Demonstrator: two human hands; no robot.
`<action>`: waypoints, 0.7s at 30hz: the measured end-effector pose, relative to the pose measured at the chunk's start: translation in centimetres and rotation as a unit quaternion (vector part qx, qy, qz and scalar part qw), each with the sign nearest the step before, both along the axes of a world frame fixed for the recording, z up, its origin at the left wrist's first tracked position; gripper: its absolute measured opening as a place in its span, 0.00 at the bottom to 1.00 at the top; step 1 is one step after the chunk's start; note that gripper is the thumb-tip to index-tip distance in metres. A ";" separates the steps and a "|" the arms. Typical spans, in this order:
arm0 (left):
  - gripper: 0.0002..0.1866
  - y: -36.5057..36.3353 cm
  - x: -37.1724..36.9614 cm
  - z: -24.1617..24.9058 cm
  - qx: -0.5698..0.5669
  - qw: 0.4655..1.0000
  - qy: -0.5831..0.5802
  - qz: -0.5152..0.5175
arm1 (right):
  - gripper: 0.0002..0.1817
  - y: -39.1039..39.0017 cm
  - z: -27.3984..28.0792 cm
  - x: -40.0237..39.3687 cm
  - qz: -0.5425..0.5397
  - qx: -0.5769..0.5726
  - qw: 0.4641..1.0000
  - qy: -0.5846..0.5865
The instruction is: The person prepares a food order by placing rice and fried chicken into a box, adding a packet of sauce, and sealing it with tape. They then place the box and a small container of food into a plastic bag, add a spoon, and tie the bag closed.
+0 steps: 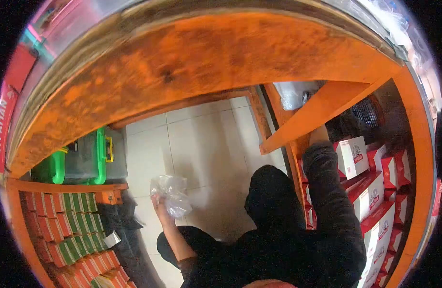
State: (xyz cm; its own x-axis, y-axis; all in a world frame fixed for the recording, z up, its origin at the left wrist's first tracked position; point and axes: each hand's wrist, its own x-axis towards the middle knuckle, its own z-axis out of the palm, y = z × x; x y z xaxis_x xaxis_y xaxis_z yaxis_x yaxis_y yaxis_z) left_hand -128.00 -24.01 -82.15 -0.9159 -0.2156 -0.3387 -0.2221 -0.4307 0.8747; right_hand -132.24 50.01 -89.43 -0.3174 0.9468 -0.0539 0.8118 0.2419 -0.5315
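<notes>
My left hand [159,207] is closed on a crumpled clear plastic bag [176,197], held over the tiled floor. On the right, my dark-sleeved arm reaches in behind a slanting orange wooden brace [321,113]. Only the wrist end of my right hand [319,135] shows below that brace; its fingers are hidden. Near this wrist are white-and-red boxes [353,157] and a dark bundle [367,115]. Beyond the brace lies something wrapped in clear plastic [290,94].
A thick orange wooden beam [192,57] arches across the front. Green-and-orange boxes [77,204] are stacked at left, below a clear bin with green handles [89,156]. More red-and-white boxes [379,228] fill the right side. Pale floor tiles [201,139] lie between.
</notes>
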 end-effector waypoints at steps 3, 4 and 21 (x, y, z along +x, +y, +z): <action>0.28 0.3 -0.1 0.3 -0.034 0.998 -0.044 0.037 | 0.37 -0.3 -2.7 -2.0 -0.010 -0.015 1.000 0.011; 0.28 0.9 0.3 1.3 -0.052 0.996 -0.049 0.052 | 0.37 -0.8 -4.7 -1.4 -0.016 -0.032 0.999 0.003; 0.31 0.1 1.4 -0.5 -0.139 0.985 -0.096 0.035 | 0.36 -0.7 -9.8 -2.1 -0.061 -0.056 0.996 0.038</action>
State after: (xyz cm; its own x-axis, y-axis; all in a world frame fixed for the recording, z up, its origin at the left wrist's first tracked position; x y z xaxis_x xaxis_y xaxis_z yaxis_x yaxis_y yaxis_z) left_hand -126.56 -23.90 -82.70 -0.8201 -0.3841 -0.4241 -0.3740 -0.2010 0.9054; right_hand -134.36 49.30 -99.27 -0.2069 0.9682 -0.1409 0.7885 0.0797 -0.6098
